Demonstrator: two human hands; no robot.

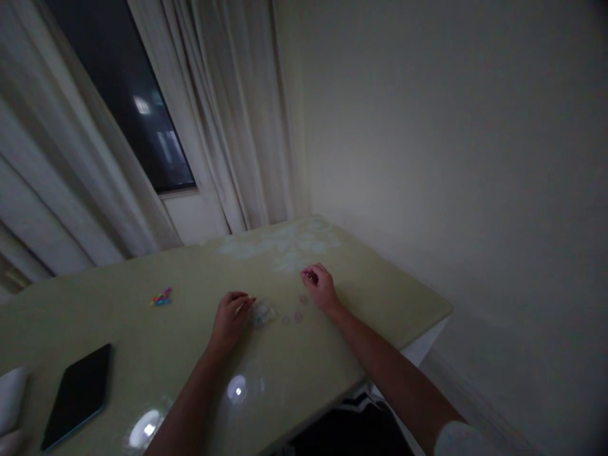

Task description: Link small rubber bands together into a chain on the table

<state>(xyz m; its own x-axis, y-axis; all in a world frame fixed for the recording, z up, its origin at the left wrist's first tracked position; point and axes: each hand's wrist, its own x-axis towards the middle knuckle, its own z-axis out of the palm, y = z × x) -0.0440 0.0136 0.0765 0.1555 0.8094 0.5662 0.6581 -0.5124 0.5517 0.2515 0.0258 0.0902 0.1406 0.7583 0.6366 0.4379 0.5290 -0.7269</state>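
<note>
My left hand rests low over the table, its fingers pinched at the edge of a small see-through item that looks like a clear plastic bag. Farther right, my right hand is raised a little above the tabletop with its fingertips together. Whatever it pinches is too small and dim to name. Between the hands lie a few small pinkish rings: one ring beside the bag, another ring just right of it, and a third small piece closer to my right hand.
A little heap of brightly coloured pieces lies left on the pale green table. Nearer me are a dark tablet and a white object at the left edge. Curtains and a wall border the table.
</note>
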